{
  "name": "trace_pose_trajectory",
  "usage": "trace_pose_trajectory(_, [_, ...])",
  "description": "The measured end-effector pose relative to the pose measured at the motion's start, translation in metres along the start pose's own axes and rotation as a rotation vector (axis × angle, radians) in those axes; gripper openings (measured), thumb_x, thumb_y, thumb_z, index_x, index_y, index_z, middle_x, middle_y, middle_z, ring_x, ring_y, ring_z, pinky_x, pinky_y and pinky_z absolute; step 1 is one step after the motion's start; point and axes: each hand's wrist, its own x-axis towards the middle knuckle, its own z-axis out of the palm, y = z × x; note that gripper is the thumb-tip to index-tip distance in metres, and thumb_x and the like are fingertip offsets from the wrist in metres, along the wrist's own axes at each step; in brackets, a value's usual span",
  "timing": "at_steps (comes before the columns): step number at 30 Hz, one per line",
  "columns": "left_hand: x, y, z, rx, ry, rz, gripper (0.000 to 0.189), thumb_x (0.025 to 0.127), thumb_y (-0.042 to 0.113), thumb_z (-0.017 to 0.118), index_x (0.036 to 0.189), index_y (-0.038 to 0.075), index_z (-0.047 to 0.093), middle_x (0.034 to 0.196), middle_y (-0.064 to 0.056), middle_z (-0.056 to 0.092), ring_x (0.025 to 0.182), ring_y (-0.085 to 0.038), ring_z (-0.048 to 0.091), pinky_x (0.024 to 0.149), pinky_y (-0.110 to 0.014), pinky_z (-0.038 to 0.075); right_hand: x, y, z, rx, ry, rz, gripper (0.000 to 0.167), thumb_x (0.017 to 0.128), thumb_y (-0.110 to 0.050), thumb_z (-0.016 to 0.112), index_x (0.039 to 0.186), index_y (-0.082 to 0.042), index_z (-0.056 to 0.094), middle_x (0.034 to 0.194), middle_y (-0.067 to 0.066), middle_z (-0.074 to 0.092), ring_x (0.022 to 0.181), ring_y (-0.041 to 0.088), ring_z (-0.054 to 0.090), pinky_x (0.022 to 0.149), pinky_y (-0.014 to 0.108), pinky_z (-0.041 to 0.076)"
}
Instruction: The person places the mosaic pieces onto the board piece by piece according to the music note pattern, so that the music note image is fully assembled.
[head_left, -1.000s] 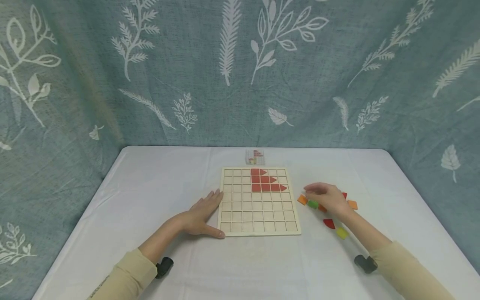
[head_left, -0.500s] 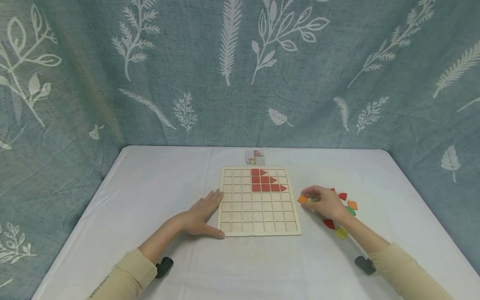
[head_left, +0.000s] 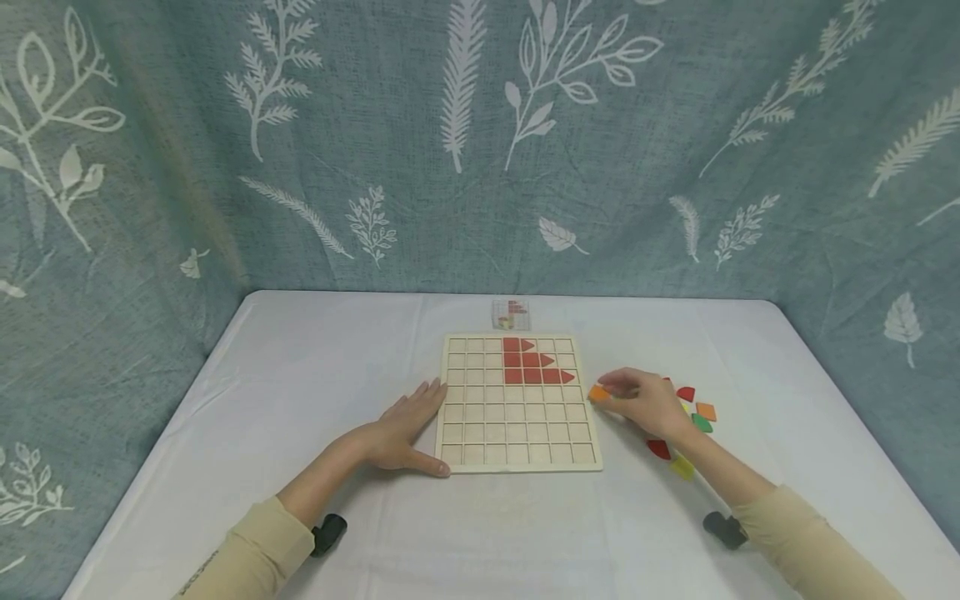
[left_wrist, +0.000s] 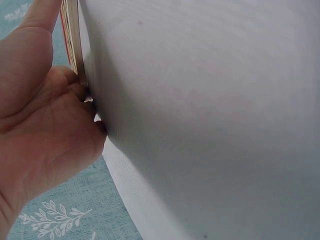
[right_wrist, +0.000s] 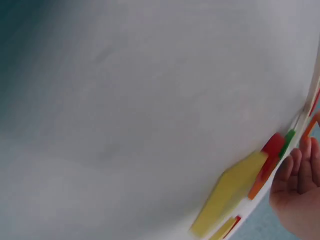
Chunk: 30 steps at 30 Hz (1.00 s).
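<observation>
My left hand (head_left: 405,429) rests along the left edge of the wooden grid board (head_left: 476,462), fingers straight and thumb at its near corner. In the left wrist view that hand (left_wrist: 47,115) touches the board's side. Just off the board's right edge, my right hand (head_left: 645,402) pinches an orange square tile (head_left: 598,393) between thumb and fingers. Rows of red tiles (head_left: 531,376), each ending in a pointed piece, fill upper cells of the board. In the right wrist view, the right hand (right_wrist: 300,185) shows at the edge beside the orange tile (right_wrist: 311,126).
Loose tiles lie right of the board: a red quarter-round one (head_left: 659,449), a yellow one (head_left: 682,467), a green one (head_left: 702,422) and an orange square (head_left: 706,412). A small pattern card (head_left: 511,315) lies behind the board. A patterned curtain (head_left: 360,150) encloses the white table (head_left: 337,350).
My right hand has come down onto the orange square tile, gripped it and moved it slightly left toward the board. My left hand has stayed in place.
</observation>
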Motion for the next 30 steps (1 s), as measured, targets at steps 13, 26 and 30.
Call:
trace_pose_trajectory(13, [0.0,0.001,-0.002,-0.003,-0.008,-0.003,0.12,0.076,0.049,0.079,0.154,-0.004,0.006,0.161,-0.022,0.001,0.149,-0.034,-0.003,0.12,-0.05,0.002,0.012,-0.036,0.033,0.156,-0.077,-0.062,0.034,0.082,-0.027,0.08,0.11,-0.011,0.072,0.098,-0.001,0.07,0.093,0.017,0.063,0.081,0.031,0.052])
trace_pose_trajectory(26, [-0.001,0.003,-0.002,0.002,-0.007,-0.006,0.119,0.076,0.048,0.079,0.154,-0.004,0.006,0.161,-0.022,0.002,0.149,-0.034,-0.002,0.12,-0.05,0.002,0.027,-0.065,0.06,0.051,-0.148,-0.253,0.02,0.083,-0.017,0.077,0.103,-0.015,0.074,0.103,-0.005,0.07,0.093,0.013,0.062,0.081,0.032,0.053])
trace_pose_trajectory(30, [0.0,0.002,-0.001,0.005,-0.006,-0.007,0.12,0.075,0.049,0.08,0.154,-0.004,0.006,0.161,-0.022,0.002,0.149,-0.034,-0.002,0.12,-0.05,0.002,0.031,-0.067,0.063,0.061,-0.153,-0.261,0.02,0.083,-0.013,0.076,0.103,-0.015,0.074,0.103,-0.006,0.07,0.095,0.014,0.062,0.084,0.034,0.053])
